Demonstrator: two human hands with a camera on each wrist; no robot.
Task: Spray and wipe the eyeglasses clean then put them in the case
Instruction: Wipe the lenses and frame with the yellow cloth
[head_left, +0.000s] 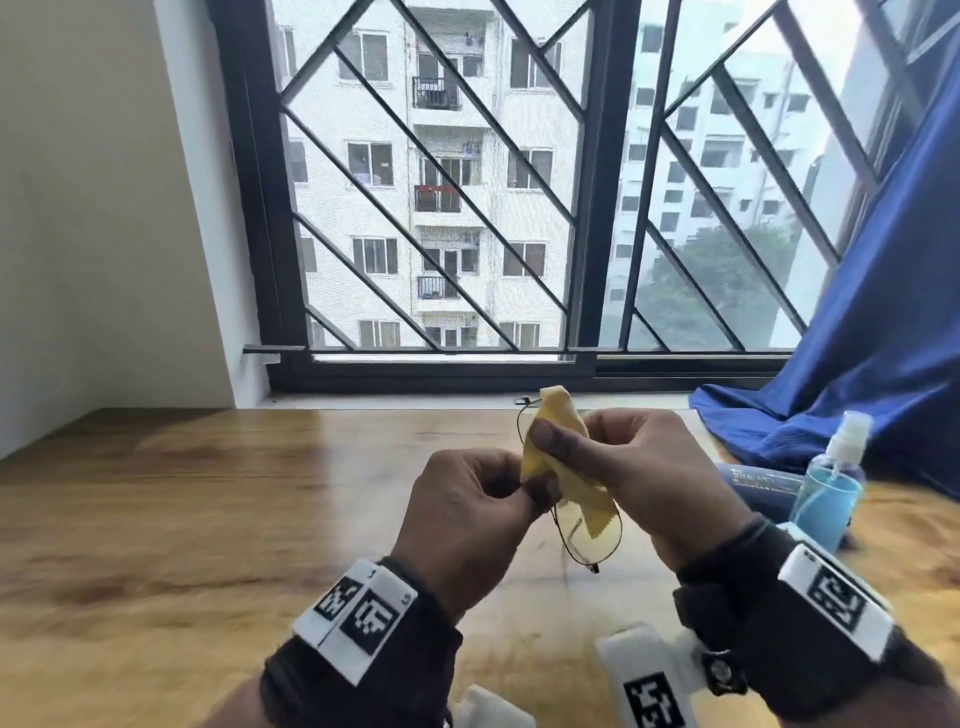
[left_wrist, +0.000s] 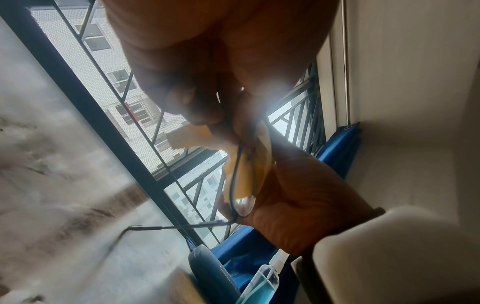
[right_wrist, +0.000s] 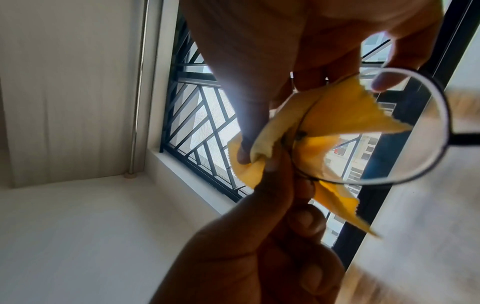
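Note:
Thin black wire-rimmed eyeglasses (head_left: 592, 540) are held up above the wooden table (head_left: 208, 493). My left hand (head_left: 535, 491) pinches them near the bridge. My right hand (head_left: 563, 441) pinches a yellow cloth (head_left: 556, 415) round the upper lens, thumb on the near side. The lower lens hangs bare, with a cloth corner draped over it. In the right wrist view the cloth (right_wrist: 337, 111) wraps one lens and the bare round lens (right_wrist: 389, 144) shows the window through it. In the left wrist view the frame (left_wrist: 237, 181) runs across the cloth (left_wrist: 246, 176), one temple sticking out.
A clear spray bottle of blue liquid (head_left: 828, 493) stands at the right of the table, with a dark blue eyeglass case (head_left: 753, 488) lying just behind it. A blue curtain (head_left: 857, 364) pools at the back right. A barred window (head_left: 467, 208) is behind the table.

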